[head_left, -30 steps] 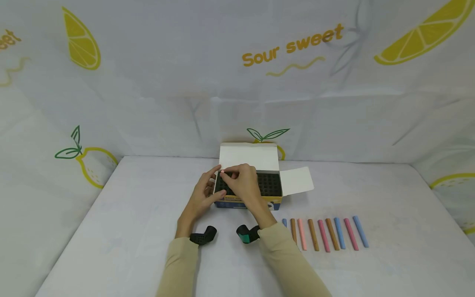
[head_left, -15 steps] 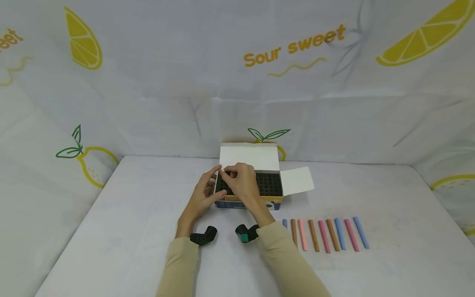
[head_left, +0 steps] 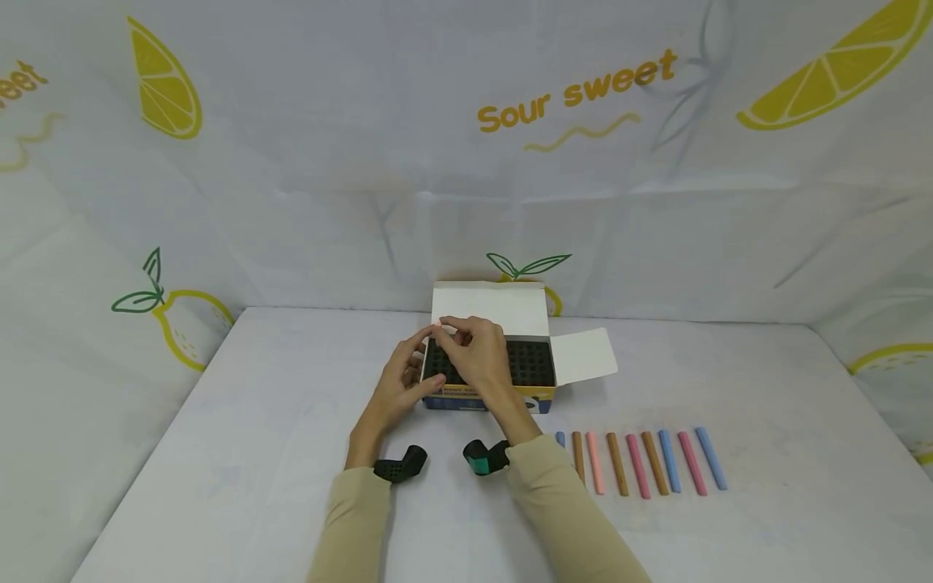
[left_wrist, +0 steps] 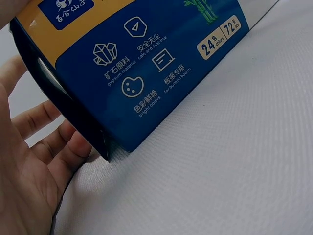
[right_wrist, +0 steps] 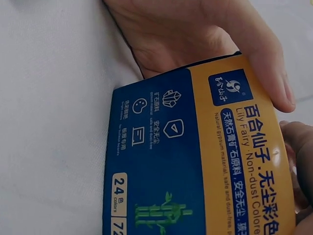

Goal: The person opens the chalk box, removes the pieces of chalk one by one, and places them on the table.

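Note:
A blue and yellow chalk box (head_left: 459, 402) stands with its lid raised, showing a black holed insert (head_left: 530, 362). My left hand (head_left: 398, 385) holds the box's left end, thumb on the front edge and fingers along the side. Over the back left corner, my right hand (head_left: 477, 356) pinches a pink chalk stick (head_left: 438, 325), of which only a small tip shows. Printed box panels (left_wrist: 127, 73) fill much of the left wrist view. In the right wrist view, my left thumb (right_wrist: 264, 58) lies over the box's corner, and my right hand's fingers (right_wrist: 301, 147) are partly visible behind its edge.
Several chalk sticks (head_left: 637, 465) in blue, brown and pink lie in a row at the right on the white table (head_left: 219, 453). A white side flap (head_left: 583, 356) sticks out from the box's right end. The lid (head_left: 490, 308) stands up at the back.
My right hand has risen slightly at the box's back left corner, and the pink chalk tip has gone up with it. The left hand and the box have stayed in place.

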Demonstrator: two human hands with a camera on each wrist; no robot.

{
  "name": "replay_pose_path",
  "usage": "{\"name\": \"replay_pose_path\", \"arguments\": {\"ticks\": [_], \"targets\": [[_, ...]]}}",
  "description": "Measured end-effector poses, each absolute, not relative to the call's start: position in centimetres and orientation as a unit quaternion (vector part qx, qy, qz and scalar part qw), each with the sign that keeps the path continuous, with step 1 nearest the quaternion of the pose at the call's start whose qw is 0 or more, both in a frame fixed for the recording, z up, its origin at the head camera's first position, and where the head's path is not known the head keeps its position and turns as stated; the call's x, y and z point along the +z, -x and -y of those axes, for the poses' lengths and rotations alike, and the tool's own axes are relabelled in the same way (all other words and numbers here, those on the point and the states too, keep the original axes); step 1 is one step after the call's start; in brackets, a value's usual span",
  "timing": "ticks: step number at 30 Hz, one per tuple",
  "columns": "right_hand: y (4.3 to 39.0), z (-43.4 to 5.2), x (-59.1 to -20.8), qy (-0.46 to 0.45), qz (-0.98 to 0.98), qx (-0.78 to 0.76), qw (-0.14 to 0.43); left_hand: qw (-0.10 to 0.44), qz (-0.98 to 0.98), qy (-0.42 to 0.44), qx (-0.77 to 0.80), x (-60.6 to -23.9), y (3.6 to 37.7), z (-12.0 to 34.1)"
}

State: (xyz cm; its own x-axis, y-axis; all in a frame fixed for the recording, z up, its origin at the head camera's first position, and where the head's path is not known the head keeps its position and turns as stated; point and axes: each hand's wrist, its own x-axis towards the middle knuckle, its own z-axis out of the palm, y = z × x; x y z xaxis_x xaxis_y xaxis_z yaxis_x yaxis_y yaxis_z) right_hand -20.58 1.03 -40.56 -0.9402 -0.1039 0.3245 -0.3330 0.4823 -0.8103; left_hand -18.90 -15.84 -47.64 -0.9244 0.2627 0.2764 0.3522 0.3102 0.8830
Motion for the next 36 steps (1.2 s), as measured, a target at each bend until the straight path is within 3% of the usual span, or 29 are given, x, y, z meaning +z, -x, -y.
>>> {"name": "replay_pose_path", "arguments": {"ticks": [7,19,36], "targets": [[20.3,-1.0,-40.5,-0.127,0.865,0.471,0.118,0.038,0.807,0.188,-0.558,-47.8,19.0,15.8],[20.4,-2.1,-38.8,-0.155,0.778,0.567,0.224,0.04,0.81,0.183,-0.555,-47.6,19.0,15.7],[17.4,-6.4,-36.9,-0.142,0.768,0.572,0.252,0.038,0.812,0.179,-0.554,-47.3,18.8,15.7]]}}
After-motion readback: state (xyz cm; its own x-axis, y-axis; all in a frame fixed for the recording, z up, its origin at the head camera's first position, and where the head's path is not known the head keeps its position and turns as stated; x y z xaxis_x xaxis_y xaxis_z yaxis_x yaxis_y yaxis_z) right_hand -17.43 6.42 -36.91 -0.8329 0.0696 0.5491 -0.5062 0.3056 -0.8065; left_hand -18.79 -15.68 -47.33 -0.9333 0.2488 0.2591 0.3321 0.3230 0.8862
